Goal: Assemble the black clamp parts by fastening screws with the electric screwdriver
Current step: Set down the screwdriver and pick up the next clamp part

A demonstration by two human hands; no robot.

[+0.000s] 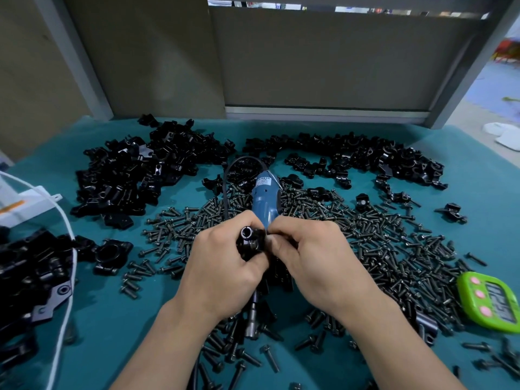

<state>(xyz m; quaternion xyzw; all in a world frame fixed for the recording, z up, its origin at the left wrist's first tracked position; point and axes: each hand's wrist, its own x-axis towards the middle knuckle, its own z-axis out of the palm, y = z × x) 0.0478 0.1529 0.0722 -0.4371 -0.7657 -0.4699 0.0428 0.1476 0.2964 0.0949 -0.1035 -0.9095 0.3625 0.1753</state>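
— Screws point(270, 358) nearest, loose on the teal table point(112, 333). And the hands?
— Mid-table: left hand point(225, 266) curls its fingers point(239, 223) round a black clamp part point(251, 242); right hand point(318, 260) pinches that part's right side. Both sit above the blue electric screwdriver point(264, 204) lying among the screws. Clamp piles point(135, 175) lie beyond.

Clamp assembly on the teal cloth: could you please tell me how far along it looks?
Done: a pile of joined-looking clamps sits at the near left. In hand: the left hand and right hand grip one clamp together, while the electric screwdriver lies beneath them. Left: large heaps of loose clamp parts at the back and a spread of screws, so most work seems ahead.
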